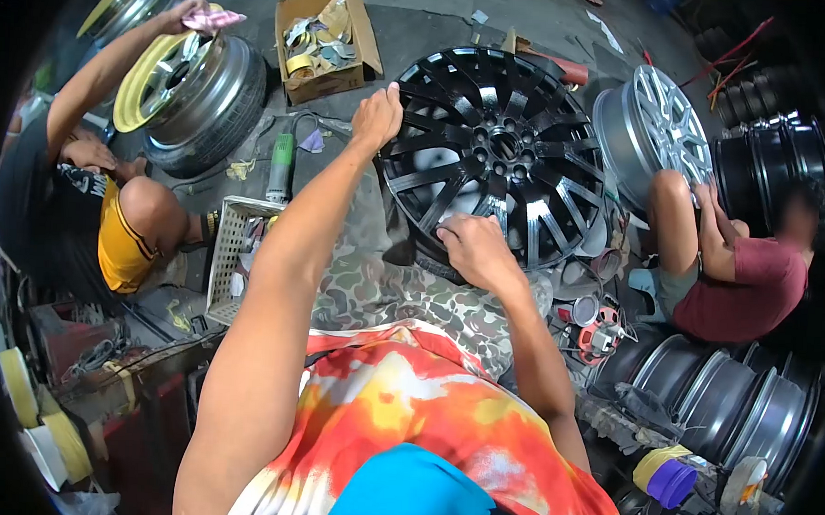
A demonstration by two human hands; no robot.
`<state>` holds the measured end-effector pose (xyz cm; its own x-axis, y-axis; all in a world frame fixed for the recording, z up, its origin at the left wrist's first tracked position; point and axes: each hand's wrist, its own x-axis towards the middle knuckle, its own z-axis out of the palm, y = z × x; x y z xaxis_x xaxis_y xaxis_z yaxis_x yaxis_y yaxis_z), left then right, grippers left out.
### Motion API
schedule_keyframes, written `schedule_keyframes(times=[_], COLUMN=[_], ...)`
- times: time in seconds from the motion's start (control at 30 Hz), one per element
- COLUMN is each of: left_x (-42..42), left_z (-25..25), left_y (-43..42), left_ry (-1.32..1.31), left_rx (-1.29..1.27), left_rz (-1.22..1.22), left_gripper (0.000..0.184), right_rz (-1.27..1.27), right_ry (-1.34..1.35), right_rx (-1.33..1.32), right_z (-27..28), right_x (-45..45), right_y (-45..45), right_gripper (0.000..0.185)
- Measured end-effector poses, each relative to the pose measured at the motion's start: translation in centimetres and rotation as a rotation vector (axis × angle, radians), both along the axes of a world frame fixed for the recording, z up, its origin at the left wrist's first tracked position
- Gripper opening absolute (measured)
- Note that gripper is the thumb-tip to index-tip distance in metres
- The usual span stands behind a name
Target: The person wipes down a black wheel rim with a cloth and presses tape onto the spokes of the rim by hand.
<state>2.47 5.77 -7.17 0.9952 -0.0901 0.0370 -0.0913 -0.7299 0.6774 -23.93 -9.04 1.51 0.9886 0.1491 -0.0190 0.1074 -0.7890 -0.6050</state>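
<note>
A glossy black multi-spoke wheel rim (505, 144) lies tilted in front of me, its face turned up. My left hand (378, 118) is closed on its outer edge at the upper left, with the thumb over the lip. Near the lower left spokes, my right hand (477, 249) rests on the rim with its fingers bent inward and pressed together. Whatever may be under those fingertips is hidden. Camouflage-patterned cloth (384, 279) lies below the rim, between it and my body.
A green power tool (280, 167) and a white plastic basket (218, 272) are at left. Beyond stands a cardboard box (296, 89) of scraps. One person wipes a yellow-lipped wheel (153, 85) with a pink cloth; another sits by a silver wheel (621, 128). A red tool (601, 335) lies right.
</note>
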Motion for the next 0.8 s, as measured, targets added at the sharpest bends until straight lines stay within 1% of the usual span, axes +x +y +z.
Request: schedule_keyframes(times=[0.03,0.07,0.13,0.17,0.2,0.27,0.33,0.4,0.53,0.6,0.67,0.73,0.77,0.8], left_x=[0.0,0.1,0.2,0.2,0.2,0.3,0.4,0.8,0.7,0.4,0.1,0.5,0.7,0.5], left_z=[0.1,0.0,-0.2,-0.2,-0.3,-0.3,-0.6,-0.7,-0.5,-0.4,-0.2,-0.4,-0.4,-0.6], left_y=[0.0,0.1,0.1,0.1,0.1,0.2,0.2,0.2,0.1,0.2,0.3,0.2,0.1,0.2], left_ry=[0.025,0.027,0.012,0.008,-0.005,-0.029,-0.055,-0.058,-0.056,-0.052,-0.064,-0.082,-0.082,-0.073], left_rx=[0.002,-0.011,-0.002,0.001,0.004,0.023,0.006,0.036,0.026,0.017,0.016,-0.003,-0.009,-0.011], left_rz=[-0.01,-0.02,-0.025,-0.035,-0.033,-0.064,-0.067,-0.089,-0.088,-0.065,-0.08,-0.075,-0.075,-0.078], left_gripper=[0.067,0.067,0.066,0.066,0.066,0.066,0.067,0.069,0.069,0.068,0.067,0.066,0.066,0.066], right_rz=[-0.026,-0.038,-0.294,-0.414,-0.424,-0.571,-0.588,-0.616,-0.705,-0.76,-0.745,-0.664,-0.693,-0.691], right_ry=[0.036,0.042,-0.154,-0.12,-0.129,-0.093,-0.126,-0.106,-0.17,-0.081,-0.108,-0.279,-0.234,-0.226], right_rx=[0.043,0.043,0.135,0.132,0.139,0.137,0.078,0.076,0.011,-0.058,-0.054,-0.096,-0.029,-0.033], right_z=[1.1,0.7,-0.2,-0.5,-0.6,-1.3,-2.0,-1.6,-1.3,-1.8,-2.6,-2.8,-1.7,-1.4], right_x=[-0.6,-1.2,-1.9,-2.1,-2.3,-2.9,-3.2,-2.8,1.7,4.3,4.1,1.8,1.3,1.5], right_y=[-0.4,-0.4,0.3,1.0,1.9,4.3,6.7,7.1,4.3,2.2,2.1,3.7,4.6,4.3], right_gripper=[0.026,0.026,0.025,0.026,0.026,0.028,0.03,0.028,0.027,0.028,0.029,0.03,0.031,0.031])
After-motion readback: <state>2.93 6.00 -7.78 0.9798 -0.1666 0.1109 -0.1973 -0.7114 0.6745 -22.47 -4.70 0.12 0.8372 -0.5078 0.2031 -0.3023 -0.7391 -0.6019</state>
